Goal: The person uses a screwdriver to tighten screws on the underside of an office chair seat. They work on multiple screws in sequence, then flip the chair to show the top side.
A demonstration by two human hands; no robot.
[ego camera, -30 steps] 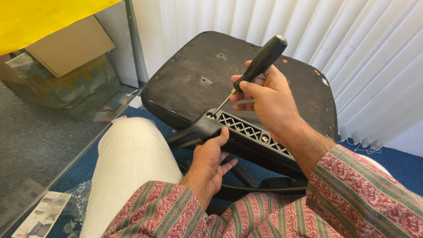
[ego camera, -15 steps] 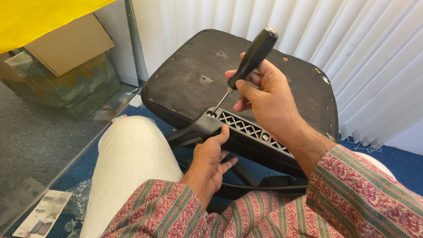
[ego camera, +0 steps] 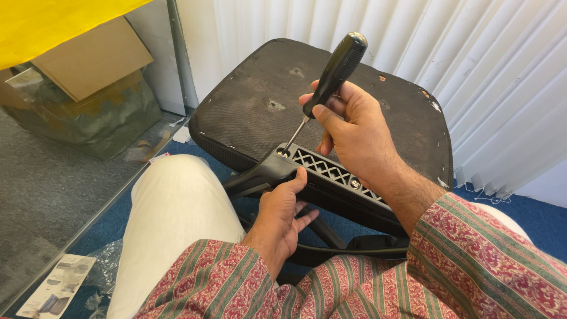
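**Screwdriver tip set at the armrest bracket**

From the head camera we see our right hand (ego camera: 348, 127) clamped around the black handle of a screwdriver (ego camera: 333, 74), which tilts so that its tip sits at the end of a black armrest bracket (ego camera: 322, 177). The bracket lies against the underside of an upturned chair seat (ego camera: 266, 100). Our left hand (ego camera: 283, 215) is closed on the bracket's near edge, thumb on top, just beside the tip. A cardboard box (ego camera: 91, 59) stands well apart at the left, and a leaflet (ego camera: 53, 286) lies on the floor.
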